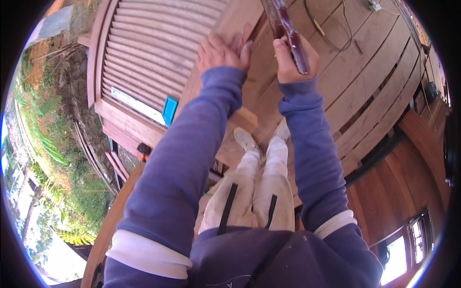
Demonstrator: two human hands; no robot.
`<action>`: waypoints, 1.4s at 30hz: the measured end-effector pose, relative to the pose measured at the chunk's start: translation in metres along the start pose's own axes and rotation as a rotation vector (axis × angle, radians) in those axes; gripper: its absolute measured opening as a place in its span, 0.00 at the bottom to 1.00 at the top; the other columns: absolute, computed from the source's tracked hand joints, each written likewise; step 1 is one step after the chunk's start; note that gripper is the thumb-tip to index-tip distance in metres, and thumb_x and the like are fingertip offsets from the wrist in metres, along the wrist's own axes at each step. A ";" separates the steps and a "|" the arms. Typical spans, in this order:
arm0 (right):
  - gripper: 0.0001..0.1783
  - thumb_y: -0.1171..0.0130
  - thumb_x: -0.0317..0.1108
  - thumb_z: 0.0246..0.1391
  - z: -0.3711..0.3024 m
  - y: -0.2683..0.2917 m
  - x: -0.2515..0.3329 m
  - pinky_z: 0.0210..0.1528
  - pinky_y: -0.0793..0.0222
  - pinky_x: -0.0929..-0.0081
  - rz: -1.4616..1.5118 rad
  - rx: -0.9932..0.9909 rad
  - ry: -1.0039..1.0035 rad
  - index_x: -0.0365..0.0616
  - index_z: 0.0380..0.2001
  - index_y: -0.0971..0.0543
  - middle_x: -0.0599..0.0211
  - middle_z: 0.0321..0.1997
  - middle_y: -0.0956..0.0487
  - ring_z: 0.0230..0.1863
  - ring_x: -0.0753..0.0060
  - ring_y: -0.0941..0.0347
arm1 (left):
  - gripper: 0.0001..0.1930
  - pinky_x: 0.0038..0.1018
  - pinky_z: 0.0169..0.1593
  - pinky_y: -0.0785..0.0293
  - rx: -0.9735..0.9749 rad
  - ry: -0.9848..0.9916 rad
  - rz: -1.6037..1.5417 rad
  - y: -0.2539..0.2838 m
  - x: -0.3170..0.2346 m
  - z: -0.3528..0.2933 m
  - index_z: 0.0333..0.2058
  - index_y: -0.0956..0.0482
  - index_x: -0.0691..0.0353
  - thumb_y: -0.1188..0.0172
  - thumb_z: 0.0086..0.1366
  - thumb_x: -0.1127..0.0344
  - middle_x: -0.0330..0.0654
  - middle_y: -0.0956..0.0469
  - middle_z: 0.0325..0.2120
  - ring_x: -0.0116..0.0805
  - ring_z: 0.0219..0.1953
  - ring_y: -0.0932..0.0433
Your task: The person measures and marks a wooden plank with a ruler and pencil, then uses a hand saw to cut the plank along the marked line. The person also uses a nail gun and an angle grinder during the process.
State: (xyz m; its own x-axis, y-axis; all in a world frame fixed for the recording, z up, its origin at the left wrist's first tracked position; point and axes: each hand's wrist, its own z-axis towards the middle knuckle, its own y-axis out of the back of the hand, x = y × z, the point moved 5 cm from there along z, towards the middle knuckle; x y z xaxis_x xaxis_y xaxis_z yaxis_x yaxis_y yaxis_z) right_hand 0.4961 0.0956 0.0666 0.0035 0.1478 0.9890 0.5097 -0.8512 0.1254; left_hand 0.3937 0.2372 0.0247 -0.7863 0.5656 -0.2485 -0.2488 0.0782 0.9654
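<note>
My left hand (223,54) lies on the wooden frame (242,17) beside a slatted louvre panel (153,41), fingers spread over the wood and partly hard to make out. My right hand (300,60) is closed around a glossy dark reddish-brown tool handle (287,26), which runs up past the top edge of the picture. Its far end is out of view, so I cannot tell the tool's kind. Near my left forearm, a try square with a turquoise stock (169,110) and a pale metal blade (137,104) rests on the panel's lower rail.
Below the panel a block of wood (245,119) sticks out near my shoes (247,139). A cable (348,36) curls across the plank deck (370,72) at the right, which has gaps between its boards. Plants (45,129) grow beyond the left side.
</note>
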 end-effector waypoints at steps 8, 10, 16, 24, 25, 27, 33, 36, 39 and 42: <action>0.07 0.41 0.26 0.54 -0.098 0.057 -0.012 0.31 0.31 0.73 -0.224 -0.013 0.030 0.35 0.36 0.21 0.62 0.25 0.21 0.28 0.75 0.24 | 0.33 0.43 0.46 0.30 -0.028 -0.007 0.036 0.000 -0.002 -0.004 0.39 0.31 0.68 0.34 0.51 0.42 0.54 0.28 0.36 0.54 0.42 0.27; 0.06 0.42 0.28 0.55 -0.043 0.035 -0.022 0.30 0.32 0.75 -0.276 -0.007 0.114 0.37 0.34 0.22 0.65 0.23 0.22 0.27 0.78 0.27 | 0.31 0.44 0.44 0.30 -0.061 -0.064 -0.032 0.006 -0.013 -0.006 0.41 0.31 0.70 0.34 0.53 0.46 0.58 0.28 0.33 0.59 0.39 0.28; 0.05 0.41 0.28 0.54 -0.065 0.021 -0.001 0.27 0.35 0.77 -0.230 0.033 -0.133 0.37 0.32 0.22 0.68 0.21 0.26 0.24 0.82 0.33 | 0.36 0.43 0.49 0.30 0.000 0.055 0.024 0.001 0.016 -0.007 0.39 0.30 0.70 0.35 0.51 0.37 0.55 0.27 0.38 0.55 0.44 0.27; 0.03 0.42 0.26 0.55 -0.048 0.027 -0.007 0.26 0.35 0.77 -0.190 0.033 -0.038 0.36 0.30 0.23 0.66 0.23 0.24 0.24 0.82 0.30 | 0.33 0.42 0.50 0.31 0.076 0.045 -0.026 0.008 -0.003 -0.005 0.39 0.31 0.70 0.35 0.54 0.41 0.55 0.28 0.38 0.54 0.45 0.28; 0.04 0.41 0.26 0.55 -0.029 0.017 -0.004 0.25 0.37 0.77 -0.144 0.021 -0.007 0.38 0.29 0.25 0.68 0.22 0.26 0.23 0.83 0.33 | 0.34 0.42 0.50 0.31 0.066 0.036 -0.027 0.008 -0.007 -0.001 0.40 0.31 0.70 0.35 0.54 0.41 0.55 0.28 0.38 0.53 0.45 0.28; 0.07 0.40 0.28 0.56 -0.016 0.004 -0.001 0.23 0.41 0.77 -0.054 0.025 0.014 0.40 0.26 0.27 0.72 0.19 0.30 0.22 0.85 0.37 | 0.34 0.42 0.49 0.31 0.080 0.048 -0.007 0.009 -0.003 -0.008 0.40 0.31 0.70 0.34 0.53 0.41 0.55 0.28 0.39 0.53 0.45 0.28; 0.07 0.41 0.22 0.50 -0.148 0.078 -0.003 0.24 0.34 0.78 -0.112 0.082 0.001 0.31 0.34 0.21 0.60 0.21 0.24 0.20 0.74 0.28 | 0.33 0.42 0.49 0.32 0.073 0.079 0.018 0.015 0.007 -0.010 0.41 0.32 0.69 0.35 0.54 0.42 0.55 0.29 0.38 0.54 0.44 0.29; 0.03 0.41 0.23 0.51 -0.115 0.064 -0.003 0.22 0.37 0.77 -0.162 0.072 -0.001 0.35 0.28 0.24 0.63 0.17 0.26 0.18 0.77 0.32 | 0.33 0.42 0.49 0.32 0.054 0.041 0.019 0.011 0.004 -0.010 0.41 0.33 0.70 0.35 0.55 0.42 0.56 0.29 0.37 0.55 0.44 0.29; 0.08 0.40 0.24 0.51 -0.020 0.014 -0.002 0.19 0.41 0.75 -0.065 0.046 -0.008 0.39 0.23 0.29 0.64 0.16 0.29 0.16 0.77 0.36 | 0.35 0.42 0.49 0.31 0.036 0.020 0.010 0.004 -0.004 -0.003 0.43 0.32 0.69 0.33 0.52 0.42 0.54 0.29 0.38 0.53 0.44 0.29; 0.05 0.40 0.25 0.50 -0.025 0.018 0.006 0.20 0.40 0.75 -0.041 0.105 -0.092 0.39 0.24 0.26 0.64 0.16 0.29 0.16 0.75 0.34 | 0.35 0.42 0.50 0.32 0.062 0.044 0.018 0.012 0.000 -0.008 0.43 0.33 0.70 0.34 0.53 0.41 0.55 0.29 0.39 0.54 0.45 0.29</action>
State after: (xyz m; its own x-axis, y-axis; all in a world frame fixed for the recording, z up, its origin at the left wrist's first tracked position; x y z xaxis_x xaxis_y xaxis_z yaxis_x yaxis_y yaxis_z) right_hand 0.4840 0.0693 0.0768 0.0572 0.2309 0.9713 0.5984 -0.7867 0.1518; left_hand 0.3862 0.2320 0.0352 -0.8147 0.5308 -0.2334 -0.2004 0.1201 0.9723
